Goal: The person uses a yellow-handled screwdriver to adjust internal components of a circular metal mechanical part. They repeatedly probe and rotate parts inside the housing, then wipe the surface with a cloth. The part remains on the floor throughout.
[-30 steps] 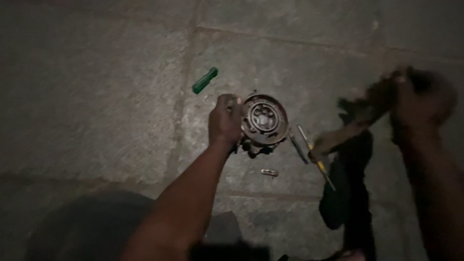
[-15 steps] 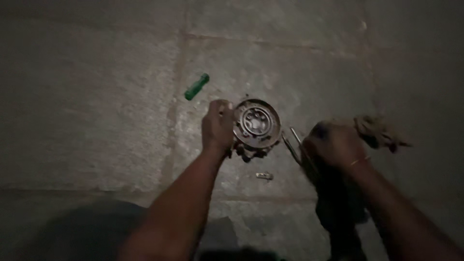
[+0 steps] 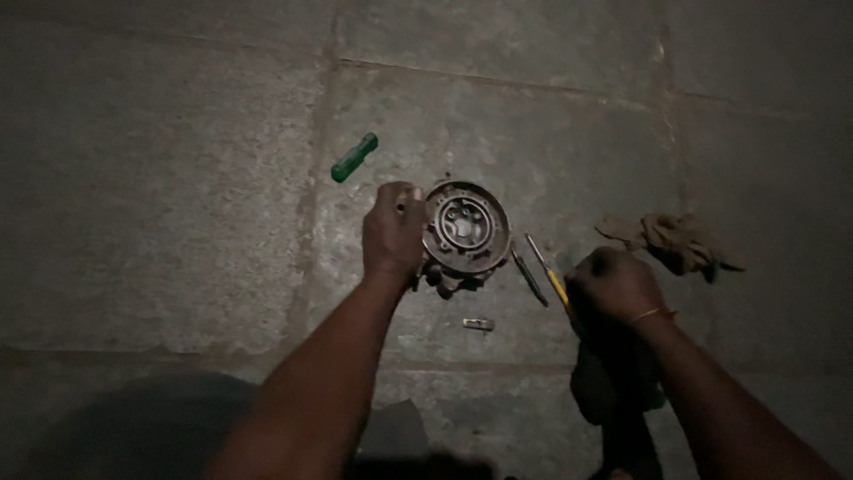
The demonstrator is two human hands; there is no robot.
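Gripping the left rim of a round metal housing (image 3: 465,233), the left hand (image 3: 393,233) is closing its fingers on the part, which is sitting on the stone floor (image 3: 178,196). Right of the housing, the right hand (image 3: 613,284) is curling into a fist around what is probably the handle of a yellow screwdriver (image 3: 544,268); the dim light is leaving the grip unclear. A dark tool (image 3: 530,277) is lying between housing and screwdriver. A small metal piece (image 3: 478,324) is lying just below the housing. A green handle (image 3: 354,157) is lying up-left of the housing, a rag (image 3: 671,238) well to its right.
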